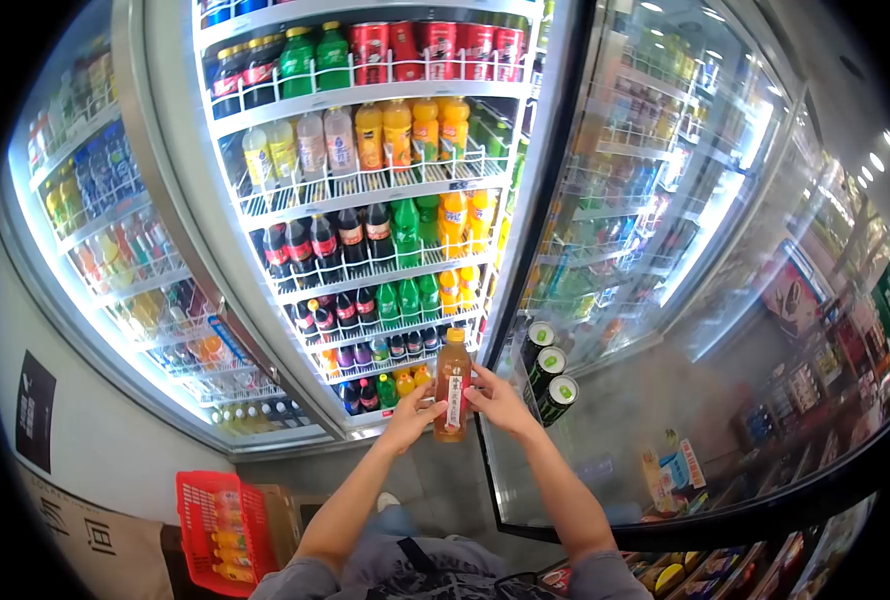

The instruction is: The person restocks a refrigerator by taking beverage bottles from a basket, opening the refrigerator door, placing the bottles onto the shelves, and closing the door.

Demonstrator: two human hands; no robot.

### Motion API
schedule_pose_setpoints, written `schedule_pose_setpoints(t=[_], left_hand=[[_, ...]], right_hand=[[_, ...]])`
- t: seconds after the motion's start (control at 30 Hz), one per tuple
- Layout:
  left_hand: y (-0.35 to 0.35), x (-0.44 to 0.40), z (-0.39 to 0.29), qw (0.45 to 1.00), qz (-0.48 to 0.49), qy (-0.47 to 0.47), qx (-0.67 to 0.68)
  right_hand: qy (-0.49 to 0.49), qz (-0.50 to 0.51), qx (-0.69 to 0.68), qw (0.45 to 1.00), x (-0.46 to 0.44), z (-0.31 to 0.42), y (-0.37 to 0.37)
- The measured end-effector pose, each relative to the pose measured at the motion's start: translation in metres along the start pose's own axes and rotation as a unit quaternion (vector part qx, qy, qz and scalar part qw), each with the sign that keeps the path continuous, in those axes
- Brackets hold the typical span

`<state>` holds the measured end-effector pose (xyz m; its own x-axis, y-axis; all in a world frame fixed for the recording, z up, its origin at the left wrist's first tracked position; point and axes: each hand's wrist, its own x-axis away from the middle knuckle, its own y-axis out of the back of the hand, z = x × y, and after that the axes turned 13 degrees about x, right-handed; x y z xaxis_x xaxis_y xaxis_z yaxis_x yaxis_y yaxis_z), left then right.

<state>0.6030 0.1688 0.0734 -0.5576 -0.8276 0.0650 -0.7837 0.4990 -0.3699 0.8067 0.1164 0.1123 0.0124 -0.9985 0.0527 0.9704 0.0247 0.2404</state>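
Observation:
An amber drink bottle (453, 385) with a yellow cap and a white-and-red label is held upright between both hands, in front of the open fridge. My left hand (412, 418) grips its left side, and my right hand (498, 397) closes on its right side near the label. Behind the bottle, the lower fridge shelf (395, 367) carries several small bottles. Above are rows of cola bottles (325, 245), green bottles (405, 225), orange drinks (397, 130) and red cans (440, 50).
The glass fridge door (605, 440) stands swung open on the right, with several dark cans (548, 372) beside its inner edge. A red basket (193, 530) holding orange-drink bottles sits at the lower left. Another closed fridge (115, 210) is at the left.

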Motion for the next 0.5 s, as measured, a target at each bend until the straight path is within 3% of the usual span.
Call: schedule_pose_setpoints(t=[0.1,0.13,0.2,0.23,0.3,0.47,0.5], left_hand=[[-0.006,-0.020,-0.022,0.999,0.026,-0.019,-0.040],[-0.002,-0.037,-0.024,0.998,0.048,-0.037,-0.011],[0.005,-0.074,-0.039,0.988,0.053,-0.118,-0.090],[0.003,-0.090,-0.059,0.978,0.056,-0.155,-0.129],[-0.013,-0.107,-0.114,0.985,0.067,-0.136,-0.083],[-0.002,-0.200,-0.171,0.969,0.104,-0.205,-0.091],[-0.010,-0.205,-0.194,0.977,0.117,-0.167,-0.068]], right_hand=[[0.031,-0.037,0.003,0.999,-0.012,0.014,0.010],[0.064,-0.080,0.062,0.993,-0.022,0.021,0.015],[0.130,-0.156,0.115,0.972,-0.057,0.022,0.023],[0.116,-0.175,0.162,0.964,-0.064,0.051,0.029],[0.099,-0.197,0.181,0.959,-0.082,0.103,0.037],[0.125,-0.274,0.211,0.930,-0.151,0.162,0.060],[0.129,-0.286,0.210,0.926,-0.165,0.173,0.066]])
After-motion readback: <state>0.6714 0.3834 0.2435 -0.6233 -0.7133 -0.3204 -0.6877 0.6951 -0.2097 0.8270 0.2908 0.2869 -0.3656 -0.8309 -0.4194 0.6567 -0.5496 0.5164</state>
